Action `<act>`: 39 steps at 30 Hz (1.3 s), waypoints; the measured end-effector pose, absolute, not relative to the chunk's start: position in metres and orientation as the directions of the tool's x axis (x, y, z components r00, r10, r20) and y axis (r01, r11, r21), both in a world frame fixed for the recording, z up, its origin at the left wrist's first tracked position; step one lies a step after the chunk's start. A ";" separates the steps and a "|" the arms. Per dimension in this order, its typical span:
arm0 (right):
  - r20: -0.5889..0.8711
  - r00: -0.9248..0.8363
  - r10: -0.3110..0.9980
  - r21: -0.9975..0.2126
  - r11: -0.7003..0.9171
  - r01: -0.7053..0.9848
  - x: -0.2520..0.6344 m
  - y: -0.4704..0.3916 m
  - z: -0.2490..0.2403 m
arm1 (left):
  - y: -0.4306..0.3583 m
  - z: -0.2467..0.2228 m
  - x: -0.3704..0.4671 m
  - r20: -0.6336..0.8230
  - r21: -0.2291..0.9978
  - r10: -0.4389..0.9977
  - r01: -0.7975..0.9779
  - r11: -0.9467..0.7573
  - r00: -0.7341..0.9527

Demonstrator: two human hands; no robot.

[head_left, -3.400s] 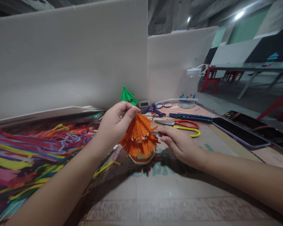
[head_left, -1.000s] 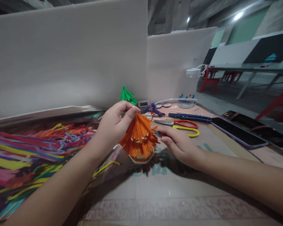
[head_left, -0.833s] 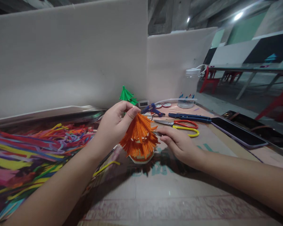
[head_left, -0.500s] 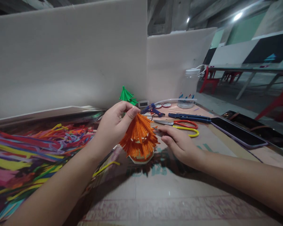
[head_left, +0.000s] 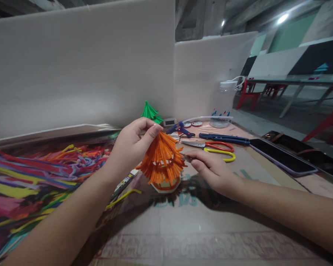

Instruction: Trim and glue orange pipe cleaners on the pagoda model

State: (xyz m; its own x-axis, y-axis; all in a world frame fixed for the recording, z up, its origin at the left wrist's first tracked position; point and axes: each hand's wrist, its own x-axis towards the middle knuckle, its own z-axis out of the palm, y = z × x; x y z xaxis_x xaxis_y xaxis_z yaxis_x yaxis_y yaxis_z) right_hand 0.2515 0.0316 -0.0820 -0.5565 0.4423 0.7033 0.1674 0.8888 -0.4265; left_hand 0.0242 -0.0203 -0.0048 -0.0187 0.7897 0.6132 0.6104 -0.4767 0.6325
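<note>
One capped bottle (head_left: 224, 103) stands beyond the orange tree (head_left: 163, 147).

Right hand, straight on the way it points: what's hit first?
The right hand would likely meet the orange fringed model first, the metal tip it holds leading. Whether that tip already touches the fringe is unclear from this view.

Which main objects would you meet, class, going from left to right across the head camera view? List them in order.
Pile of colourful strips, single yellow strip, orange fringed tree, scissors, phone.
</note>
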 end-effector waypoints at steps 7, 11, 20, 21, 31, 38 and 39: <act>0.660 -0.602 0.450 -0.388 0.890 0.240 0.254 0.029 -0.081 | -0.025 -0.002 0.027 0.642 0.557 0.766 0.685 -0.470 0.003; 0.657 -0.587 0.472 -0.411 0.878 0.246 0.253 0.029 -0.078 | -0.028 -0.001 0.028 0.663 0.504 0.748 0.722 -0.473 0.028; 0.652 -0.585 0.483 -0.429 0.871 0.240 0.253 0.028 -0.076 | -0.028 -0.002 0.029 0.678 0.478 0.734 0.734 -0.483 0.041; 0.656 -0.582 0.481 -0.427 0.872 0.239 0.253 0.028 -0.076 | -0.028 -0.002 0.030 0.679 0.474 0.733 0.737 -0.483 0.044; 0.672 -0.581 0.459 -0.403 0.885 0.233 0.252 0.026 -0.073 | -0.028 -0.003 0.030 0.673 0.480 0.739 0.739 -0.473 0.037; 0.623 -0.602 0.499 -0.453 0.858 0.242 0.253 0.023 -0.068 | -0.031 0.001 0.030 0.690 0.462 0.724 0.758 -0.461 0.020; 0.606 -0.606 0.515 -0.468 0.847 0.252 0.253 0.023 -0.067 | -0.031 0.002 0.030 0.687 0.467 0.727 0.758 -0.456 0.014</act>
State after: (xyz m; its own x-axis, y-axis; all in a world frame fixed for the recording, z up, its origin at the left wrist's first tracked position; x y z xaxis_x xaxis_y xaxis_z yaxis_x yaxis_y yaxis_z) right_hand 0.2532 0.0234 -0.0673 -0.6062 0.5148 0.6062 0.2518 0.8473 -0.4677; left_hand 0.0301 -0.0313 0.0020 0.0140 0.7267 0.6868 0.7576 -0.4559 0.4670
